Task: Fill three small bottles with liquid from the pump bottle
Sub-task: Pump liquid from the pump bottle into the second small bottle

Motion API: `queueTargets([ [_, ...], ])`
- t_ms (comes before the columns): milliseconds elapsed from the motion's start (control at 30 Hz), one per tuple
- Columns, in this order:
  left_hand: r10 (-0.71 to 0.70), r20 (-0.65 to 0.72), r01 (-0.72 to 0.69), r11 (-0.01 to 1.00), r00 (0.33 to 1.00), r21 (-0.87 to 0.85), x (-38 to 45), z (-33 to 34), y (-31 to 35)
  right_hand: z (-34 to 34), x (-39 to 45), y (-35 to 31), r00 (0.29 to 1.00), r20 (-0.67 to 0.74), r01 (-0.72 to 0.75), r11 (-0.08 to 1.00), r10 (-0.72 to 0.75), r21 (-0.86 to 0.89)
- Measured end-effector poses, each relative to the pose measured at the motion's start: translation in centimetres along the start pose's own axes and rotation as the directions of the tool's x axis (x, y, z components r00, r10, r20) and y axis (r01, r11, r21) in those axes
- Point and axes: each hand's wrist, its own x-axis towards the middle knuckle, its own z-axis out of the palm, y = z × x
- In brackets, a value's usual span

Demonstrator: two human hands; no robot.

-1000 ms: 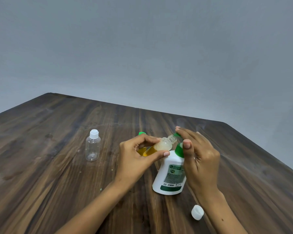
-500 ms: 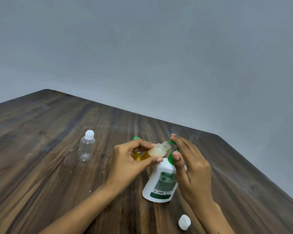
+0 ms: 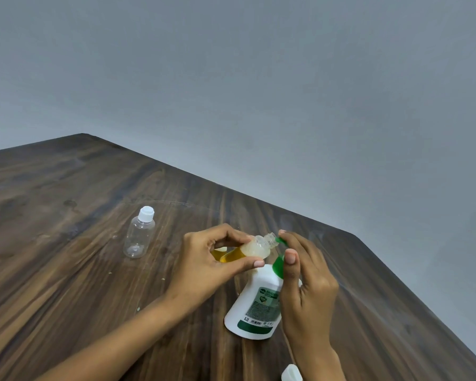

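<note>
My left hand [image 3: 212, 262] grips a small clear bottle [image 3: 254, 248] tilted on its side, part full of yellow liquid. Its uncapped mouth lies right at the green nozzle [image 3: 282, 241] of the white pump bottle [image 3: 259, 301], which stands on the wooden table [image 3: 66, 284]. My right hand [image 3: 307, 279] holds the pump head, fingers over its top and thumb against the green neck. An empty small bottle [image 3: 139, 233] with a white cap stands apart to the left. Something yellow [image 3: 216, 254] shows behind my left hand, mostly hidden.
A loose white cap [image 3: 291, 374] lies at the bottom edge near my right wrist. The table's far edge runs diagonally behind the bottles, with a grey wall [image 3: 286, 92] beyond it.
My head has turned, so everything sits lower and further left in view. Both hands keep the same hold, with the small bottle's mouth at the nozzle.
</note>
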Motion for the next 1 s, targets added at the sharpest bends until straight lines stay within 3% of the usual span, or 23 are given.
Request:
queueTargets([
  [1000, 0.004, 0.035, -0.004, 1.0, 0.999, 0.007, -0.2, 0.3, 0.1, -0.7, 0.5, -0.1, 1.0, 0.001, 0.02, 1.0, -0.02, 0.016],
])
